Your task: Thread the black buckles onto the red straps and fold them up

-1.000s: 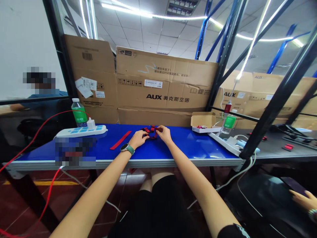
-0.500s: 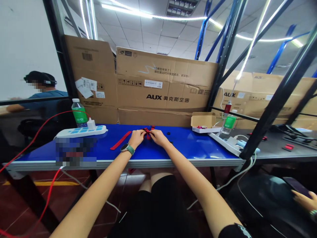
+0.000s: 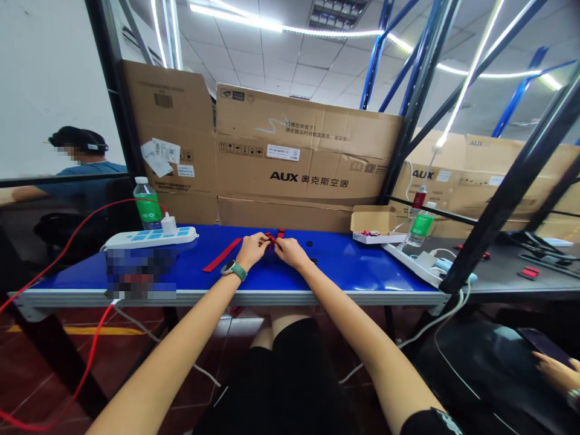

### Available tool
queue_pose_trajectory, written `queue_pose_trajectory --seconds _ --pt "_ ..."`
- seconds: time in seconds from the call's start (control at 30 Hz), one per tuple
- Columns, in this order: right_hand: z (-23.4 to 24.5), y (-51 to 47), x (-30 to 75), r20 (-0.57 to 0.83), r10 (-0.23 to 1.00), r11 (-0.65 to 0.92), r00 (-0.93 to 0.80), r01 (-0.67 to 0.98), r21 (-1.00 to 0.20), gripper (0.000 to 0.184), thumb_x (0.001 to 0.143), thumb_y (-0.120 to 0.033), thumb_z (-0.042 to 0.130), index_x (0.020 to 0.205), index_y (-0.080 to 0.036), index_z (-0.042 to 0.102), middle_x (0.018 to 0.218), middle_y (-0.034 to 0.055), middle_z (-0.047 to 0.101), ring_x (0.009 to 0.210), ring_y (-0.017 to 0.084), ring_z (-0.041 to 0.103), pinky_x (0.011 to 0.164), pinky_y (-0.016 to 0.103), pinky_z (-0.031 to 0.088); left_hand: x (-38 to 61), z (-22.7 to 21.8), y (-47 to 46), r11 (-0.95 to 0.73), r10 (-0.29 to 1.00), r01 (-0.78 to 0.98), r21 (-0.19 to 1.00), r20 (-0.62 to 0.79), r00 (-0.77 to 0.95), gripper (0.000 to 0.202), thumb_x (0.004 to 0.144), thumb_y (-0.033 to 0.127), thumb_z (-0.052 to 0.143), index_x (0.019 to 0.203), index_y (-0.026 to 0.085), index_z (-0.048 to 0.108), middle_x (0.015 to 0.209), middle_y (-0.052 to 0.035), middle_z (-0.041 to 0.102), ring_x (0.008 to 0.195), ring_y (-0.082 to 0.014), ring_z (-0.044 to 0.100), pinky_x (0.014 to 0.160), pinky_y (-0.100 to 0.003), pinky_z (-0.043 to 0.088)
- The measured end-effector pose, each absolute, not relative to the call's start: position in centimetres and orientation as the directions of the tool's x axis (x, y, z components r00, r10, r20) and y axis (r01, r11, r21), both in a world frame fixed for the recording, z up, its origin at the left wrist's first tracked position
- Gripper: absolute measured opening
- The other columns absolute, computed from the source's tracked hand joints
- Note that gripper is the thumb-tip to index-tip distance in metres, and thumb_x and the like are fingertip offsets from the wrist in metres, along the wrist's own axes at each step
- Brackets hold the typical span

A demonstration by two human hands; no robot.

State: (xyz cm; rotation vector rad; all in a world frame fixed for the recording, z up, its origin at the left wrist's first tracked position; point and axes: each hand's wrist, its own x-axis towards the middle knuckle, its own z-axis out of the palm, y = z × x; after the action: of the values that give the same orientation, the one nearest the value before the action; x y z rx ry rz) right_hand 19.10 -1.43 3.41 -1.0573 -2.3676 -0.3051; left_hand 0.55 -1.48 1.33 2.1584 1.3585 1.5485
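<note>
Bright blue table point(image 3: 344, 266), red straps point(image 3: 222, 254), white power strip point(image 3: 149, 239) with blue squares, brown boxes point(image 3: 294, 151) with black letters, green label point(image 3: 149, 209) on a clear bottle point(image 3: 141, 188).

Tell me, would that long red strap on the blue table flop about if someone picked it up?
The red strap looks thin and flat, so it is probably floppy and light. Lying flat on the blue table, it seems unlikely to roll if pushed.
</note>
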Motion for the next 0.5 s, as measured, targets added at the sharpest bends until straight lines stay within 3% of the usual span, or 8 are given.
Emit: queue_pose_trajectory --seconds 0.17,0.5 --pt "3.3 -1.5 19.1 0.530 0.615 0.685 -0.583 0.729 0.006 0.021 0.100 -0.020 0.048 0.101 -0.016 0.069 0.096 0.0118 0.075 0.079 0.019 0.068 0.069 0.024 0.037 0.6 1.8 -2.1 -0.635 0.684 0.606 0.479 0.713 0.154 0.008 0.087 0.019 0.065 0.088 0.019 0.073 0.087 -0.0050 0.078 0.078 -0.0194 0.072 0.075 -0.029 0.054" --pt "2.9 -0.8 19.2 0.577 0.603 0.695 -0.551 0.718 -0.040 0.022 0.102 -0.022 0.048 0.092 -0.016 0.066 0.094 0.0110 0.074 0.080 0.018 0.066 0.073 0.024 0.039 0.9 2.4 -3.0 -0.657 0.666 0.601 0.456 0.724 0.180 0.007 0.089 0.019 0.063 0.084 0.019 0.069 0.084 -0.0039 0.077 0.075 -0.0178 0.070 0.072 -0.026 0.050"
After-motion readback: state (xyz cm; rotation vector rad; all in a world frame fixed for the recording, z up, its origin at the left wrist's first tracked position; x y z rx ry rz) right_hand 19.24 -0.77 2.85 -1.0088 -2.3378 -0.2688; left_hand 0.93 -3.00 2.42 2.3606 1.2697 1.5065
